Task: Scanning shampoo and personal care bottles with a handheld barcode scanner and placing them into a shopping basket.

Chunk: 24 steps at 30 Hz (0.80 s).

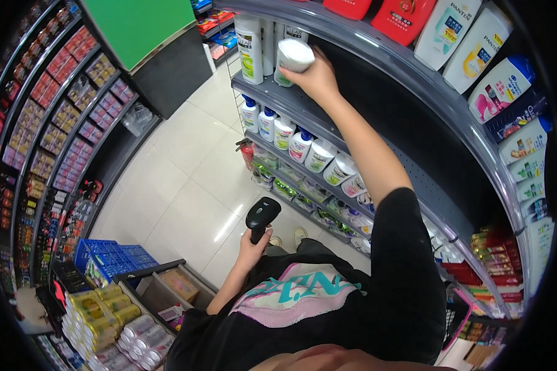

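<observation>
My left hand (250, 247), low in front of my body, is wrapped round the handle of a black handheld barcode scanner (263, 212). Its head points away from me over the floor. Stretched out to the upper shelf, my right hand (319, 75) grips a white shampoo bottle (296, 54) near its broad white cap. The bottle's body is mostly hidden under the cap and my hand. Close to its left on the grey shelf (272, 93) stands an upright white shampoo bottle with a green label (248, 52), with more bottles behind.
Below are shelves of pump bottles (300, 145) and bagged refills (284, 188). A higher shelf at right carries red and white bottles (442, 34). A red fire extinguisher (246, 150) stands by the shelf end. At lower left are a blue crate (114, 260) and stacked cans (99, 315).
</observation>
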### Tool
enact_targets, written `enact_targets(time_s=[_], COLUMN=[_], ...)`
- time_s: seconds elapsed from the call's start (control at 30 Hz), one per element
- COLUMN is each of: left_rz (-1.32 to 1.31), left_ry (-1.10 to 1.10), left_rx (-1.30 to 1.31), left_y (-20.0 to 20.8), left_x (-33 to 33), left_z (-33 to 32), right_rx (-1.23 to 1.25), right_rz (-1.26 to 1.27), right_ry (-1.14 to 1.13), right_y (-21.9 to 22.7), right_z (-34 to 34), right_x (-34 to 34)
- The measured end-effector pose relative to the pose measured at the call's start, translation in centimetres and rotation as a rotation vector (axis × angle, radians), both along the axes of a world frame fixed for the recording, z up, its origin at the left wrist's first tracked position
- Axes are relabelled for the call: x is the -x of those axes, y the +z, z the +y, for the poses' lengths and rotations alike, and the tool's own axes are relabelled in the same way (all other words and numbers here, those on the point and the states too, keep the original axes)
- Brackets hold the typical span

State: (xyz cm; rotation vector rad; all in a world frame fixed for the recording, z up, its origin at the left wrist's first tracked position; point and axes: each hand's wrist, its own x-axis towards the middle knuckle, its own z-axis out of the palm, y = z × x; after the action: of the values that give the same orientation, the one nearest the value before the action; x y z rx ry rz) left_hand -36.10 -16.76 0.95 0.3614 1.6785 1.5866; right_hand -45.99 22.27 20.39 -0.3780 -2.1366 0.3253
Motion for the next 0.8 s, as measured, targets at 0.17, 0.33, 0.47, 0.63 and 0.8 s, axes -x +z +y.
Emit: enact_targets(time_s=[0.17,0.33,0.47,0.63,0.8], left_rz=[-0.064,-0.051,-0.060,-0.061,-0.007], left_ry=[-0.089,-0.309,-0.462,-0.787,-1.006], left_rx=[-0.038,-0.115,-0.161,-0.140,-0.099], left_y=[-0.6,-0.3,1.8,1.8,1.6], left_x=[3.3,4.4,1.7,-4.8,-14.2], left_z=[-0.4,2.6,5.9,8.0,8.0], right_rx=[-0.114,-0.561,-0.570,-0.425,-0.184], right_rz=[-0.308,-0.563,-0.653,-0.742,-0.707], right_ry=[0.272,0.210,0.107,-0.101,-0.251], right_y=[0.5,1.0,-1.4,-4.3,-6.2], right_z=[-6.0,-13.8,-18.7,-24.6,-30.4], right_x=[-12.5,-25.3,-33.0,-41.8,-51.1])
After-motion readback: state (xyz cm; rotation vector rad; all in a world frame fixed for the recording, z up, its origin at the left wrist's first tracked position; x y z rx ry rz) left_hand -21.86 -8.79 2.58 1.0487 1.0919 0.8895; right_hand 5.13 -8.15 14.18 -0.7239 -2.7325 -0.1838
